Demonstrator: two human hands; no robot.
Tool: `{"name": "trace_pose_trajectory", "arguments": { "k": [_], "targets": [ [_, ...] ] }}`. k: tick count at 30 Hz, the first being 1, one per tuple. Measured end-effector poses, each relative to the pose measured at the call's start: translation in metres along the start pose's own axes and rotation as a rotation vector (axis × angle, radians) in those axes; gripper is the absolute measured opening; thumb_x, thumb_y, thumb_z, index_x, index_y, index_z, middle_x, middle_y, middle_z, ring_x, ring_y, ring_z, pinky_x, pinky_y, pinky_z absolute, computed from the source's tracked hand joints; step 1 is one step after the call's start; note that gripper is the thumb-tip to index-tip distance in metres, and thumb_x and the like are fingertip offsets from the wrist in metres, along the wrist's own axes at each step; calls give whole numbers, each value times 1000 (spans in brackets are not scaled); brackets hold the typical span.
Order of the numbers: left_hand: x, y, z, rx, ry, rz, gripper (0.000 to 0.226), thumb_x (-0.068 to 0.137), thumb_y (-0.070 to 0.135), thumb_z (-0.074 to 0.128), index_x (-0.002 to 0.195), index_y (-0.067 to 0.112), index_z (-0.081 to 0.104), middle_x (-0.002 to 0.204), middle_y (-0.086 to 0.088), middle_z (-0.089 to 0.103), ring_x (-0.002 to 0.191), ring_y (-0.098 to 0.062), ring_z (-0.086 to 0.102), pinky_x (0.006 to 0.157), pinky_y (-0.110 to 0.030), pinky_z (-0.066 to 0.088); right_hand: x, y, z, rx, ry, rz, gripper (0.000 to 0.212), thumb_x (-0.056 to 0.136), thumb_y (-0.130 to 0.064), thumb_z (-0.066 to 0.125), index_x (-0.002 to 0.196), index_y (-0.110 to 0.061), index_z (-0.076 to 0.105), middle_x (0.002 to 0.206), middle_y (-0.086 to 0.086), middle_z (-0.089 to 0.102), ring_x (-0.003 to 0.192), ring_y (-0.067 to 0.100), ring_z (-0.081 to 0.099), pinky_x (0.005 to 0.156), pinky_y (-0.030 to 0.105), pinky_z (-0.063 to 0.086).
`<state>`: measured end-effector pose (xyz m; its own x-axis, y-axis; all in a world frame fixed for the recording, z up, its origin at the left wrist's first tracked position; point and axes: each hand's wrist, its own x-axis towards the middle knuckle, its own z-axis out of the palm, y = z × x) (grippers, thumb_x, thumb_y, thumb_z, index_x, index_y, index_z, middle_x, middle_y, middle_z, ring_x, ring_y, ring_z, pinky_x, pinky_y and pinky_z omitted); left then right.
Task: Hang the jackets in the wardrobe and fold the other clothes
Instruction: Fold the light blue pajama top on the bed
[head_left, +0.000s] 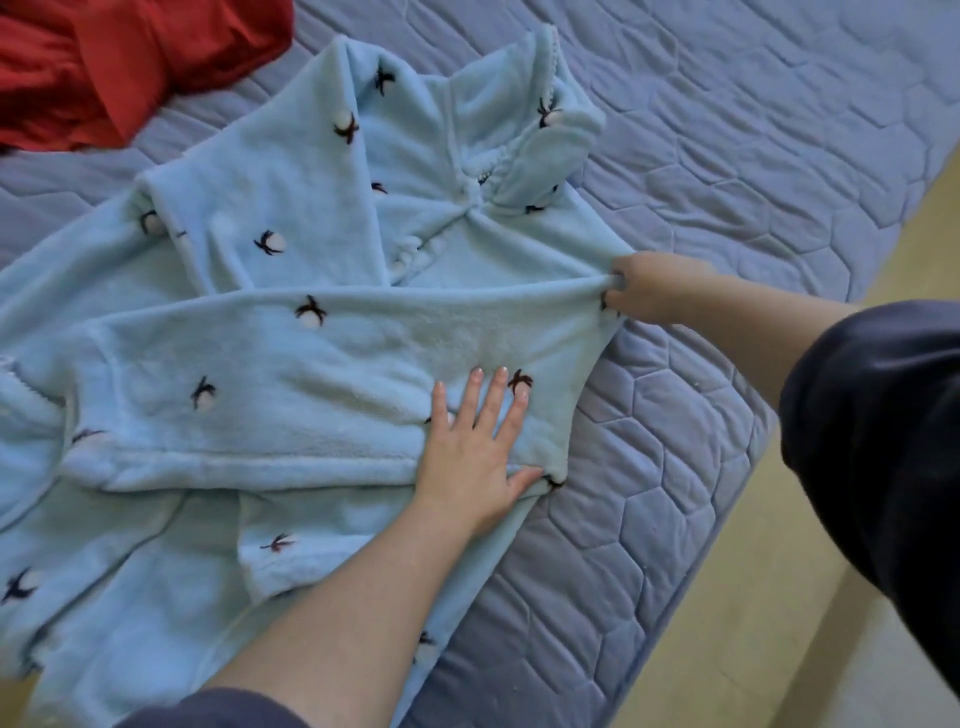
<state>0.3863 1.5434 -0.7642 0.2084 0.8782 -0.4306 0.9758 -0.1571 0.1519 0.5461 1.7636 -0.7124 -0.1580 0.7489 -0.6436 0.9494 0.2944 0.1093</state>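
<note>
A light blue fleece garment (270, 353) with small dark-and-white motifs lies spread on the bed, both sleeves folded across its front. My left hand (480, 441) lies flat on the lower folded sleeve, fingers straight and spread, thumb at the fabric's right edge. My right hand (647, 288) pinches the garment's right edge at the shoulder fold, fingers curled into the cloth, pulling it taut. The collar (519, 156) lies bunched at the top.
A red garment (119, 62) lies crumpled at the top left of the bed. The quilted blue-grey mattress (727, 156) runs to an edge on the right, with yellowish floor (779, 597) beyond it.
</note>
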Motion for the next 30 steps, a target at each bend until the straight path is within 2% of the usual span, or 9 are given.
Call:
{"name": "trace_pose_trajectory", "arguments": {
  "k": [2, 5, 8, 10, 13, 16, 19, 25, 30],
  "targets": [
    [2, -2, -6, -13, 10, 14, 80, 90, 68, 15, 153, 23, -6, 160, -7, -14, 147, -30, -10, 112, -59, -10, -3, -11, 4, 30, 77, 51, 38, 91, -29, 44, 124, -11, 47, 128, 12, 49, 114, 34, 49, 91, 43, 42],
    [5, -15, -21, 5, 173, -27, 72, 89, 58, 12, 153, 24, 10, 161, -8, -1, 148, -27, 2, 113, -60, -4, -20, -40, 22, 74, 364, 71, 50, 89, -21, 42, 138, -10, 33, 146, 15, 33, 135, 34, 30, 105, 49, 28],
    [11, -45, -22, 11, 250, -235, 72, 90, 56, 7, 152, 22, -7, 157, -7, -21, 147, -27, -13, 111, -59, -13, -43, -72, 52, 153, 457, -67, 67, 93, -25, 39, 152, -13, 9, 161, 10, -1, 148, 29, -3, 116, 54, 5],
    [13, -66, -14, 45, 240, -331, 73, 90, 58, 4, 150, 20, -13, 157, -7, -23, 146, -25, -17, 113, -59, -11, -51, -96, 77, 213, 427, -112, 70, 96, -34, 36, 153, -13, 3, 161, 9, -9, 148, 28, -9, 118, 54, 0],
    [8, -85, -2, 121, 212, -270, 74, 90, 60, 5, 151, 20, -9, 159, -6, -18, 147, -23, -13, 114, -59, -8, -53, -115, 114, 239, 357, -61, 73, 97, -49, 29, 153, -16, -2, 161, 7, -11, 148, 23, -10, 118, 52, -2],
    [-5, -102, 0, 202, 181, -222, 72, 90, 62, 3, 151, 25, -9, 159, -2, -18, 147, -23, -14, 112, -59, -13, -52, -115, 125, 225, 340, 27, 72, 97, -52, 23, 153, -15, -5, 161, 5, -9, 148, 22, -10, 118, 52, -2],
    [-30, -126, -9, 178, 160, -305, 70, 90, 62, 2, 148, 27, -16, 158, -1, -23, 145, -22, -22, 111, -58, -16, -64, -130, 114, 212, 331, 99, 73, 98, -50, 20, 152, -10, -7, 161, 7, -12, 147, 24, -13, 118, 54, -3],
    [-79, -189, -24, -5, 173, -424, 71, 92, 57, 18, 153, 26, 1, 161, -2, -11, 148, -23, -11, 115, -56, -5, -116, -229, 106, 293, 372, -224, 67, 96, -52, 19, 153, -24, 0, 161, 4, -10, 147, 26, -12, 113, 57, -8],
    [-114, -258, -15, 6, 42, -403, 68, 96, 55, 25, 153, 26, 3, 161, -3, -7, 148, -18, -5, 116, -55, 1, -124, -275, 131, 215, 200, -97, 61, 99, -53, 16, 150, -36, -13, 159, -2, -21, 145, 27, -21, 113, 63, -5]
  ]
}}
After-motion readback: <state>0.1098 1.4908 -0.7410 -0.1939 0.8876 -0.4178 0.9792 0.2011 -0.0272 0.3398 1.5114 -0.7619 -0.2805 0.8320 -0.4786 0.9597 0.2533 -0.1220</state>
